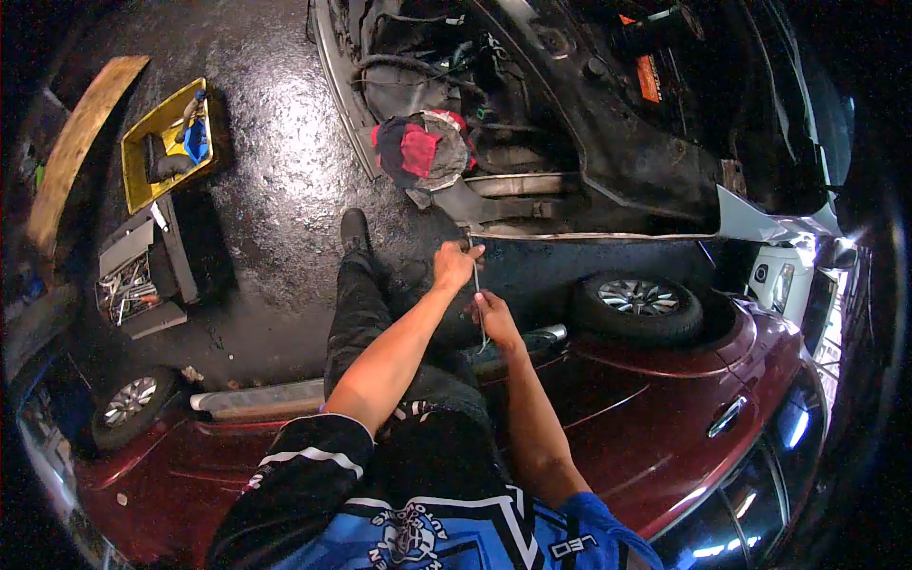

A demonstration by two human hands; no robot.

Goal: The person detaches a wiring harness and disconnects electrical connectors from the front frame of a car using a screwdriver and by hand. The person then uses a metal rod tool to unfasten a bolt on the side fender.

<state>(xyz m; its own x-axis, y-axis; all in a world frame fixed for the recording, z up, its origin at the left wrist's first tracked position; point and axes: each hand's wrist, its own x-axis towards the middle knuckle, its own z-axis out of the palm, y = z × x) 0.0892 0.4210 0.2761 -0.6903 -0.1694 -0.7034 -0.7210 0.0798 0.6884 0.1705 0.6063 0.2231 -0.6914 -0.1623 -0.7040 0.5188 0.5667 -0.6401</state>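
Observation:
A long, slim metal tool runs between my two hands, in front of my legs. Its kind is too small to make out; the lower end looks bent. My left hand is closed around its upper part, close to the edge of the open car bay. Lower and to the right, my right hand is closed on the tool's lower part. Just beyond my hands, a red and black cloth bundle lies at the edge of the bay, among hoses and dark metal parts.
A dark red car stands close behind me, with a wheel at right. On the wet dark floor at left are a yellow crate, an opened toolbox full of metal tools and a wooden plank.

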